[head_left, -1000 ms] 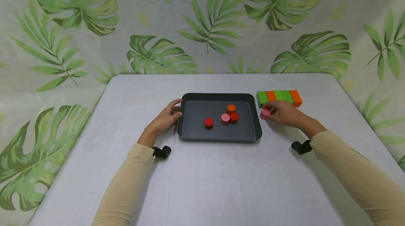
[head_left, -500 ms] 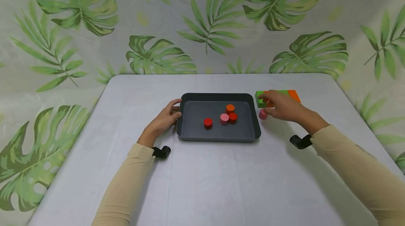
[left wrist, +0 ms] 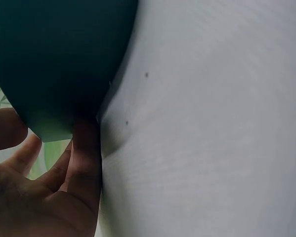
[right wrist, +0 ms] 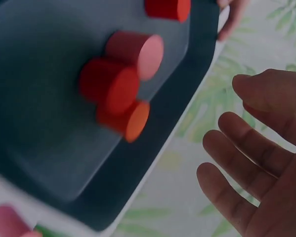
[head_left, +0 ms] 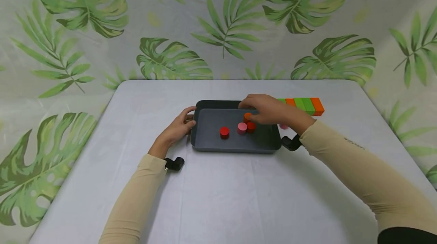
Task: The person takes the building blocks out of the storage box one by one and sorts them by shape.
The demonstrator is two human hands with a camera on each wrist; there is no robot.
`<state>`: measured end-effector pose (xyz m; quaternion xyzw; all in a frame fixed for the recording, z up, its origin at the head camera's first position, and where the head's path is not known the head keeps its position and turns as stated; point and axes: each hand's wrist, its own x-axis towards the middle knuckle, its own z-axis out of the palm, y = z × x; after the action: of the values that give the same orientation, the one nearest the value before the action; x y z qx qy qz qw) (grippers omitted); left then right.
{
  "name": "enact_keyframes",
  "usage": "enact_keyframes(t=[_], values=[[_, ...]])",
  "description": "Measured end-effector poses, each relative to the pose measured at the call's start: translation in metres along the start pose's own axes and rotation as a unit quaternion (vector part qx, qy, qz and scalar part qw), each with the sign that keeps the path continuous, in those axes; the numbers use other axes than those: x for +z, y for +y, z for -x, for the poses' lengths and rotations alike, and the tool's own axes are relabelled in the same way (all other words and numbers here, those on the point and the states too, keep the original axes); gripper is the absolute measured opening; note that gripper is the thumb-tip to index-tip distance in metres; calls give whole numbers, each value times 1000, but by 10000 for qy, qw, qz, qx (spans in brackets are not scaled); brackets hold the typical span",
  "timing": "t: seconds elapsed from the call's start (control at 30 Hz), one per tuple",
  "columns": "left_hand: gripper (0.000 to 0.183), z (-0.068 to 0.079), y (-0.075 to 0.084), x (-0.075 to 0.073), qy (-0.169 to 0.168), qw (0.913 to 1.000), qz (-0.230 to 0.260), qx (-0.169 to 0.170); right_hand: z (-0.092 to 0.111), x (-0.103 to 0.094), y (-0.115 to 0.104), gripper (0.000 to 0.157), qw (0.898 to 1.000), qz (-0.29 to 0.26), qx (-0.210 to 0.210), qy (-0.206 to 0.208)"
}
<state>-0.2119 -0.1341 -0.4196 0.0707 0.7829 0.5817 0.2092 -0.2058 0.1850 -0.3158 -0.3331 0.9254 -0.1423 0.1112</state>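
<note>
Left hand [head_left: 175, 127] was at the tray's left end, fingers loosely spread and touching its outer wall. Right hand [head_left: 268, 109] hung over the tray's far right part, fingers well apart, nothing held. Gray tray [head_left: 206, 136] lay flat on the white table [head_left: 218, 191]; inside, orange cylinder [head_left: 246, 116], pink cylinder [head_left: 242, 128] and red cylinder [head_left: 251, 127] sat clustered, second red cylinder [head_left: 224, 133] apart, leftward. Green and orange blocks [head_left: 308, 106] stood rowed right of the tray.
</note>
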Motion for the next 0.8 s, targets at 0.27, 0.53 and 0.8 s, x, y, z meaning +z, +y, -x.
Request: enact_keyframes(t=[0.27,0.53,0.8], values=[[60,0,0,1,-1,10000,25,14,-31,18,-20,42,9982,-126,-335,-481],[60,0,0,2,25,10000,18,7,-48,39,-35,42,9935,219,-437,-1024],[61,1,-1,0,51,10000,16,49,-58,51,-41,43,9920,283,-452,-1144]])
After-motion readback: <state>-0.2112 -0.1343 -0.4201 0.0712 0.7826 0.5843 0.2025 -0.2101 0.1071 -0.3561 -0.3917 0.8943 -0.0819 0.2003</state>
